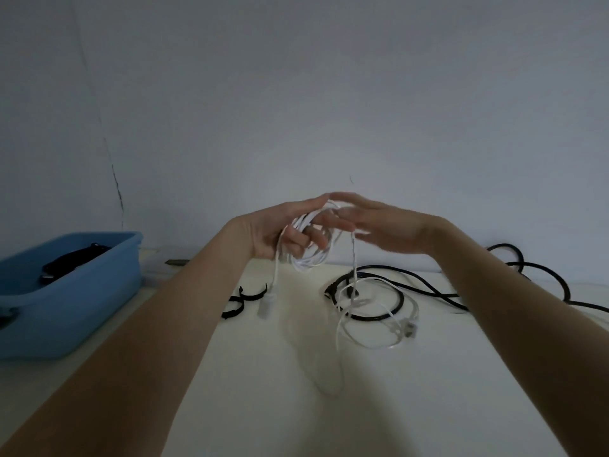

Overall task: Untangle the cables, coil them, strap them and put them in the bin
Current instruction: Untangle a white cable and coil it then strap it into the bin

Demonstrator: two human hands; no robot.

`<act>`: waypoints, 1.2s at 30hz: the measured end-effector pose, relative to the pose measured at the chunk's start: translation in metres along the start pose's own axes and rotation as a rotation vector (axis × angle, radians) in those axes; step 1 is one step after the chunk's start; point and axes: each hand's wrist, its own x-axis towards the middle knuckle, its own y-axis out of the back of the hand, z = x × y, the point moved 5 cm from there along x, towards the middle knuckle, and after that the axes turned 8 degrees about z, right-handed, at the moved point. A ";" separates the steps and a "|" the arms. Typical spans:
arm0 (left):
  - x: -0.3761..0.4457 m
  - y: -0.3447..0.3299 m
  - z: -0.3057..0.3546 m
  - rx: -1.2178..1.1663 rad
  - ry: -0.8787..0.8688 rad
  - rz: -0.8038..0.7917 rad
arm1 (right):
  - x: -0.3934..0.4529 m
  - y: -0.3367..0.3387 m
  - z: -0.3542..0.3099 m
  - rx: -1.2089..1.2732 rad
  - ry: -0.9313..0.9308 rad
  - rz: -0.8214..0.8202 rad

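The cable [308, 255] looped up over the tabletop [270, 390] is plain white, as is its plug [264, 308], and the tabletop itself is a pale cream with no pattern. A second cable [428, 288] toward the right edge is solid black, and the straps [242, 300] near the far edge are black too. The bin [82, 291] at the left edge is light blue with a black coil [71, 260] inside; the wall [329, 94] behind is a dull grey-white.

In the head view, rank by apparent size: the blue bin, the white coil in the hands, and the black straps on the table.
1. blue bin, though nearness to the camera inflates it.
2. white coil, held by the left hand.
3. black straps, clearly smallest.
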 end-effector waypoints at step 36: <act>0.033 -0.038 -0.017 0.526 0.105 -0.118 | -0.029 0.018 -0.035 -1.472 0.446 0.586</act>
